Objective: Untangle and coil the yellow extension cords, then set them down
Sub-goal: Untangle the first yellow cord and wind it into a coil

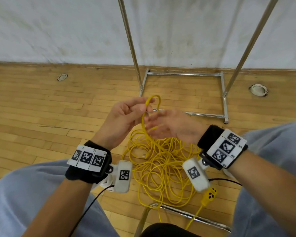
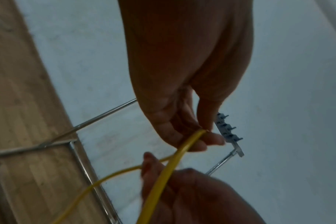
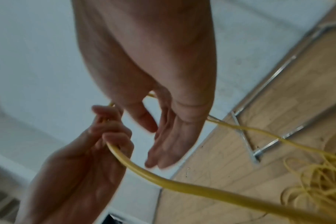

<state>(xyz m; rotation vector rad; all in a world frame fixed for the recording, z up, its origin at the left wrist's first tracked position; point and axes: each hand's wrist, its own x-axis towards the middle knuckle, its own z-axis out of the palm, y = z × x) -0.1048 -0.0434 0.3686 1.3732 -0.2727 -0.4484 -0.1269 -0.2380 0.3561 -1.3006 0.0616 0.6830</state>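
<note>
The left hand (image 1: 125,117) is raised over the wooden floor (image 1: 41,106) with thumb and fingertips pinched on a strand of the yellow cord (image 1: 144,124); above the pinch the strand arches into a small loop (image 1: 156,98) whose top points toward the wall (image 1: 58,28); below the pinch it drops in a long curve toward the person, down into the tangled pile of cord (image 1: 161,165) on the floor between the knees. In the left wrist view the fingertips (image 2: 197,145) clamp the strand (image 2: 169,171), which runs diagonally down from them. The right hand (image 1: 174,127) is just beside the left, blurred, its fingers nearly straight and spread loosely; in the right wrist view the right hand (image 3: 169,136) is flat and relaxed, gripping nothing, with one strand (image 3: 259,130) passing behind it toward the pile; whether it touches that strand I cannot tell. The pile's loops lie in no one direction; from its near right side a cord runs toward the person and carries a yellow plug block (image 1: 209,196), lying at a slant with its black-slotted face upward. The base of a metal rack (image 1: 224,93) stands on the floor by the wall, beyond the pile; a chrome chair rail (image 1: 186,214) crosses the floor at the near edge of the pile.
</note>
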